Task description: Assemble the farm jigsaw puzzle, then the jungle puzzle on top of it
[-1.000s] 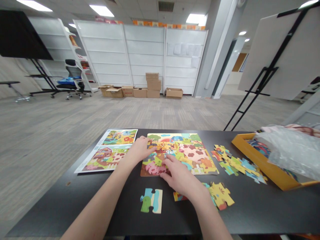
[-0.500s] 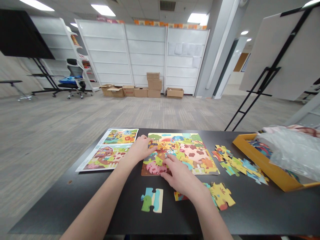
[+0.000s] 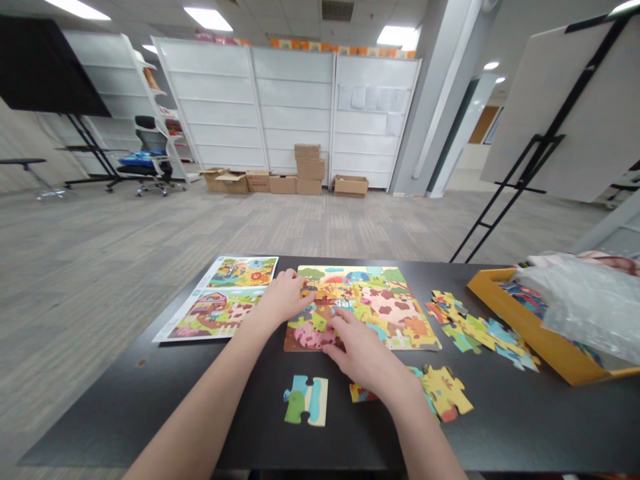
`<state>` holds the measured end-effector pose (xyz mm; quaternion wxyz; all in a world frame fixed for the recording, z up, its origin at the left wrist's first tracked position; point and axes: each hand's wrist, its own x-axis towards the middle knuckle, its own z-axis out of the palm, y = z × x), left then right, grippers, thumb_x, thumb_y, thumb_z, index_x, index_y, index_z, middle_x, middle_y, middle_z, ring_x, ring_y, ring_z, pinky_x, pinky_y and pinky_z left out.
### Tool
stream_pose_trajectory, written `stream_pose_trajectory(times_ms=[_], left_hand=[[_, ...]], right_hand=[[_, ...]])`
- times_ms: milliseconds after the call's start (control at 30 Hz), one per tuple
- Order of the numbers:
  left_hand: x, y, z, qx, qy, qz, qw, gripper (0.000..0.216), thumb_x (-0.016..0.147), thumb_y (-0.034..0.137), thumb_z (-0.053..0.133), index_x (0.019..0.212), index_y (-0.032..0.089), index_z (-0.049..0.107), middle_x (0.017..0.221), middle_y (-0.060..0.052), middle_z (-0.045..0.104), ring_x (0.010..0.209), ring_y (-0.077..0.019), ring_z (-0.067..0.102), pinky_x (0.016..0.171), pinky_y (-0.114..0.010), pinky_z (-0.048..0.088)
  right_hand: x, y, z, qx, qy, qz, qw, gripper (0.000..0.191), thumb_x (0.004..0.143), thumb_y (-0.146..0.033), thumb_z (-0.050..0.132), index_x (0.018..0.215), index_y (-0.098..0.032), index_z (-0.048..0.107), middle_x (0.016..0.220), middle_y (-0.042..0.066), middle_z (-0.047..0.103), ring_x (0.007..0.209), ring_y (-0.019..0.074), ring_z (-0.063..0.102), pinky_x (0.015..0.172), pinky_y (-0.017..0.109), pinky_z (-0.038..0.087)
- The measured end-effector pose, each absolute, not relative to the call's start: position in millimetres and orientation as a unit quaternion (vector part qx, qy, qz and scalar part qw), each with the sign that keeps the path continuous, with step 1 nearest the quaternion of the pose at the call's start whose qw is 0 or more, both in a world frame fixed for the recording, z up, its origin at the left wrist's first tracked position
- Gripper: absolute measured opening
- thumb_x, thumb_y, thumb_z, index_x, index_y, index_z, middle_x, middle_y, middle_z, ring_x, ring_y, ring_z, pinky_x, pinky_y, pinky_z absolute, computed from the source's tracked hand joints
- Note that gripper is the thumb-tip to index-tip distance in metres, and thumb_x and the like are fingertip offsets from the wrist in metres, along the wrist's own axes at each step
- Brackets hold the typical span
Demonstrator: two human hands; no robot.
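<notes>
A colourful animal jigsaw puzzle (image 3: 390, 303) lies on the black table in front of me, with a spotted cow and a pink pig in its picture. My left hand (image 3: 283, 300) rests at its left edge, thumb stretched out over the pieces. Lower down, my right hand (image 3: 357, 340) touches the puzzle near the pig, its thumb and fingers apart. Whether a loose piece sits beneath those fingertips is hidden. Two blue, green and cream puzzle pieces (image 3: 306, 400) lie near the front edge. Yellow puzzle pieces (image 3: 445, 393) lie beside my right forearm, which partly covers others.
A printed picture sheet (image 3: 215, 303) lies left of the puzzle. Further right, several loose puzzle pieces (image 3: 483, 330) are spread beside a yellow box (image 3: 530, 330) holding more pieces and clear plastic wrap (image 3: 585, 307). An easel board (image 3: 555, 120) stands beyond the table.
The view has shifted very slightly. Both hands stay in nearly the same places on the puzzle, and the pieces have not visibly moved.
</notes>
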<state>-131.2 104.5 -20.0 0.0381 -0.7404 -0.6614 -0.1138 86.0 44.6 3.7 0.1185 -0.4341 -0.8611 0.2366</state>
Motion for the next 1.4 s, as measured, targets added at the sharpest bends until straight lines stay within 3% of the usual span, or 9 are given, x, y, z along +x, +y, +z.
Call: stream_pose_trajectory(times_ms=[267,500,667,967,1200,1400], left_hand=[[-131,104,-19,-0.745,-0.658,-0.097,0.041,0.047,0.097,0.052,0.049,0.119,0.016,0.071,0.116,-0.016,0.063,0.107,-0.0295,0.063,0.095,-0.04,0.05],[-136,104,-20,-0.746,-0.656,-0.109,0.018,0.041,0.098,0.043,0.05,0.12,0.015,0.069,0.119,-0.016,0.063,0.108,-0.0289,0.063,0.096,-0.04,0.05],[-142,108,-22,-0.757,-0.643,-0.113,0.013,0.039,0.102,0.028,0.037,0.122,0.013,0.067,0.121,-0.016,0.063,0.112,-0.0271,0.062,0.1,-0.04,0.048],[-132,107,-22,-0.812,-0.559,-0.166,-0.01,0.03,0.096,0.034,0.055,0.12,0.021,0.068,0.129,-0.011,0.064,0.121,-0.0268,0.059,0.105,-0.04,0.048],[-129,105,-18,-0.814,-0.569,-0.116,-0.003,0.023,0.095,0.036,0.057,0.104,0.019,0.069,0.112,-0.011,0.069,0.108,-0.027,0.064,0.094,-0.038,0.052],[-120,103,-18,-0.825,-0.554,-0.104,0.037,0.037,0.099,0.042,0.051,0.13,0.024,0.061,0.13,-0.01,0.065,0.117,-0.0289,0.058,0.099,-0.042,0.048]], right_hand=[[86,45,1,-0.431,-0.862,0.231,0.13,0.014,0.093,-0.025,0.058,0.104,-0.018,0.062,0.129,0.013,0.057,0.113,0.0268,0.063,0.096,0.039,0.049],[86,44,2,-0.43,-0.862,0.237,0.129,0.014,0.093,-0.026,0.058,0.104,-0.018,0.061,0.13,0.013,0.057,0.116,0.0262,0.062,0.098,0.038,0.048],[87,45,3,-0.432,-0.861,0.238,0.126,0.014,0.093,-0.025,0.058,0.104,-0.018,0.062,0.13,0.013,0.057,0.114,0.0261,0.063,0.096,0.038,0.048],[86,45,5,-0.43,-0.862,0.238,0.127,0.013,0.092,-0.025,0.058,0.103,-0.018,0.062,0.126,0.011,0.058,0.109,0.0248,0.063,0.093,0.036,0.049],[86,46,1,-0.431,-0.862,0.235,0.127,0.018,0.092,-0.026,0.059,0.108,-0.018,0.062,0.129,0.011,0.056,0.11,0.0264,0.063,0.094,0.038,0.048],[85,44,6,-0.436,-0.86,0.237,0.12,0.011,0.093,-0.026,0.058,0.1,-0.018,0.061,0.129,0.012,0.056,0.108,0.0259,0.063,0.092,0.038,0.049]])
